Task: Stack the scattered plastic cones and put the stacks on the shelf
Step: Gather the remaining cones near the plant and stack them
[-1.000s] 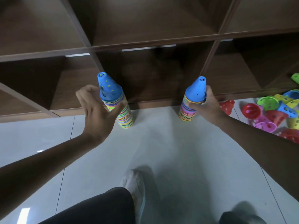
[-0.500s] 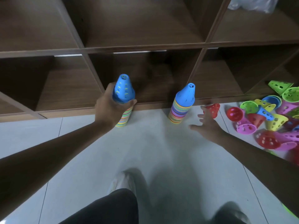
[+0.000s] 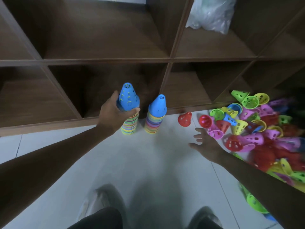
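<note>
Right hand (image 3: 208, 142) has drifted rightward, fingers spread; left hand (image 3: 113, 114) grips 1 ridged cone stack (image 3: 129, 119).

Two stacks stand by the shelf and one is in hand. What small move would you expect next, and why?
Probably lifting the left stack into the open shelf compartment behind it. The left hand already grips it just below its blue top cone, and it stands on the floor right at the shelf's edge. The right hand is open, holding nothing.
</note>
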The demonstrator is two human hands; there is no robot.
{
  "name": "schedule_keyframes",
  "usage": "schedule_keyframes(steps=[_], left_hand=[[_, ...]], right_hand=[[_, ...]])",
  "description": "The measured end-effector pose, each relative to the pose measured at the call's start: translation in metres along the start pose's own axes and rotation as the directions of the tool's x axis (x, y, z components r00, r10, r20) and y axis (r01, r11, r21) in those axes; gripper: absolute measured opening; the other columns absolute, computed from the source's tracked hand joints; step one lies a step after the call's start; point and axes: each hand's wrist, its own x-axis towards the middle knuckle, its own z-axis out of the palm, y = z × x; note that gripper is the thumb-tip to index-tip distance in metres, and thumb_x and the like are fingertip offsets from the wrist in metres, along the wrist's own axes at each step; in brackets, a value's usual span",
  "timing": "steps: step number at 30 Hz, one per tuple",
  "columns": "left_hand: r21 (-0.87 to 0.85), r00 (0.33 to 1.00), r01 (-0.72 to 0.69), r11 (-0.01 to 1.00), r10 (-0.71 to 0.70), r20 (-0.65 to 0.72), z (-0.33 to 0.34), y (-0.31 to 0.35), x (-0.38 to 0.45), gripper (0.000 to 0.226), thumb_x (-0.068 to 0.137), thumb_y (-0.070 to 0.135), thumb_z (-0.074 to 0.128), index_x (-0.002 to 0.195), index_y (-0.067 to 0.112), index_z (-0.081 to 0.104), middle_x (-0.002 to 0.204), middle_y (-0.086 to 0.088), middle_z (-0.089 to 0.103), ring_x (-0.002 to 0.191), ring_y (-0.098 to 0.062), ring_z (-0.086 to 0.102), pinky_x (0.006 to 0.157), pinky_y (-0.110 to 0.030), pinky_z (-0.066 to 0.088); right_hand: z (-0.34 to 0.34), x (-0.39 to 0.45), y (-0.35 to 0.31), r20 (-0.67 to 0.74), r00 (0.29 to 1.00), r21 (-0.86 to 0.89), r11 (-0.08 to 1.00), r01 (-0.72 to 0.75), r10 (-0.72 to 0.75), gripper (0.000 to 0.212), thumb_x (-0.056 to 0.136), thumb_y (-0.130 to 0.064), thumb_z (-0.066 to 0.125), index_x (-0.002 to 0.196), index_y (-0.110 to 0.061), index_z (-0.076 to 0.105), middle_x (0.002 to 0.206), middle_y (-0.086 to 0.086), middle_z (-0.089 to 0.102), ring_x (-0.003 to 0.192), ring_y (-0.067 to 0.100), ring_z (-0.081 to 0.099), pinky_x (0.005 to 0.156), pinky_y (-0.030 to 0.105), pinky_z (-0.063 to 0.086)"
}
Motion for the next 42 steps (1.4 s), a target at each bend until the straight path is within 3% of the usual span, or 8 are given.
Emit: schedule_keyframes(steps=[5, 10, 18, 21, 23, 29, 35, 42], left_hand=[[-0.03, 0.992, 0.074, 0.997, -0.071, 0.105, -0.005, 0.005, 0.009, 0.07, 0.053, 0.057, 0.089, 0.106, 0.027, 0.054, 0.106, 0.009, 0.068, 0.099, -0.011, 0.067, 0.091, -0.047, 0.056], [-0.047, 0.997, -0.027, 0.999, 0.03, 0.071, -0.017, 0.019, 0.006, 0.118, 0.054, 0.039, 0.098, 0.151, 0.033, 0.03, 0.147, -0.002, 0.044, 0.129, -0.01, 0.047, 0.11, -0.038, 0.042], [0.386, 0.798, -0.588, 0.711, 0.586, 0.138, -0.026, 0.101, -0.008, 0.065, 0.081, 0.046, 0.067, 0.138, 0.017, 0.051, 0.131, -0.005, 0.05, 0.119, -0.029, 0.047, 0.105, -0.041, 0.039], [0.333, 0.684, -0.729, 0.598, 0.654, 0.322, -0.011, 0.146, -0.017, 0.049, 0.086, 0.05, 0.055, 0.123, 0.019, 0.059, 0.117, 0.001, 0.059, 0.109, -0.023, 0.052, 0.095, -0.031, 0.04], [0.254, 0.601, -0.796, 0.549, 0.673, 0.431, 0.002, 0.176, -0.026, 0.039, 0.088, 0.052, 0.052, 0.11, 0.021, 0.062, 0.106, 0.007, 0.061, 0.1, -0.02, 0.055, 0.089, -0.03, 0.043], [0.098, 0.403, -0.889, 0.447, 0.664, 0.63, 0.072, 0.24, -0.051, 0.02, 0.089, 0.051, 0.049, 0.094, 0.032, 0.05, 0.089, 0.015, 0.056, 0.088, -0.007, 0.049, 0.076, -0.032, 0.047], [0.017, 0.382, -0.865, 0.502, 0.635, 0.672, 0.184, 0.281, -0.07, 0.015, 0.091, 0.038, 0.064, 0.095, 0.025, 0.057, 0.09, 0.011, 0.065, 0.092, -0.008, 0.055, 0.074, -0.03, 0.046], [-0.009, 0.374, -0.827, 0.562, 0.561, 0.738, 0.31, 0.297, -0.083, 0.014, 0.085, 0.036, 0.059, 0.093, 0.024, 0.057, 0.084, 0.008, 0.067, 0.082, -0.014, 0.061, 0.07, -0.037, 0.052]], right_hand=[[-0.024, -0.003, -0.017, -0.055, 0.998, 0.038, 0.999, 0.027, -0.024, 0.07, 0.083, -0.018, 0.082, 0.142, -0.016, 0.045, 0.117, 0.004, 0.061, 0.106, 0.022, 0.061, 0.095, 0.036, 0.051], [-0.044, -0.014, -0.033, -0.071, 0.997, 0.005, 0.999, 0.039, -0.038, 0.06, 0.085, -0.024, 0.08, 0.137, -0.015, 0.05, 0.119, -0.003, 0.057, 0.1, 0.016, 0.06, 0.079, 0.022, 0.042], [-0.079, -0.061, -0.046, -0.108, 0.993, -0.088, 0.996, 0.03, -0.039, 0.047, 0.083, -0.043, 0.079, 0.118, -0.019, 0.061, 0.133, -0.005, 0.058, 0.102, 0.018, 0.066, 0.085, 0.026, 0.051], [-0.101, -0.08, -0.047, -0.119, 0.992, -0.084, 0.996, 0.02, -0.03, 0.051, 0.079, -0.053, 0.078, 0.113, -0.015, 0.068, 0.124, -0.002, 0.064, 0.108, 0.025, 0.066, 0.097, 0.04, 0.052], [-0.117, -0.097, -0.045, -0.168, 0.985, -0.055, 0.998, 0.022, -0.031, 0.031, 0.084, -0.033, 0.079, 0.11, -0.024, 0.065, 0.112, -0.003, 0.067, 0.107, 0.026, 0.066, 0.095, 0.034, 0.052], [-0.169, -0.139, -0.013, -0.235, 0.972, -0.051, 0.998, -0.026, 0.013, 0.046, 0.084, -0.019, 0.075, 0.125, -0.011, 0.057, 0.097, 0.015, 0.066, 0.079, 0.009, 0.067, 0.08, 0.03, 0.054], [-0.219, -0.158, 0.06, -0.207, 0.977, -0.128, 0.989, -0.079, 0.052, 0.046, 0.089, -0.029, 0.067, 0.13, -0.012, 0.058, 0.106, 0.004, 0.063, 0.103, 0.031, 0.067, 0.089, 0.042, 0.055], [-0.253, -0.163, 0.131, -0.278, 0.954, -0.18, 0.969, -0.169, 0.114, 0.042, 0.095, -0.024, 0.062, 0.135, -0.023, 0.05, 0.117, 0.004, 0.067, 0.101, 0.02, 0.066, 0.089, 0.033, 0.056]])
